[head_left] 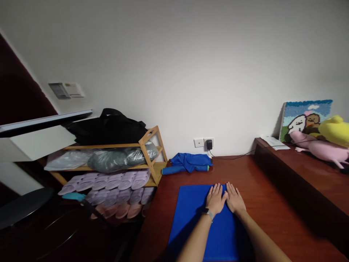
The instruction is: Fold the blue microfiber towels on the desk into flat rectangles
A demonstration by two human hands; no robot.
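Note:
A blue cloth (188,214) lies flat on the reddish-brown wooden table (268,203). My left hand (216,200) rests palm down on its upper part, fingers stretched out, with a watch on the wrist. Close beside it, my right hand (235,199) lies flat at the cloth's upper right edge, its fingers extended. The two thumbs nearly meet. Neither hand grips anything. Beyond the hands, against the wall, sits a crumpled blue cloth (191,160) partly over a rolled blue item (174,170).
A wooden shoe rack (152,156) with several slippers (117,181) and a black bag (114,127) stands left. A charger (209,144) is plugged into the wall, its cable running right. On a raised surface sit a pink plush toy (321,145), a yellow plush (336,131) and a picture (308,116).

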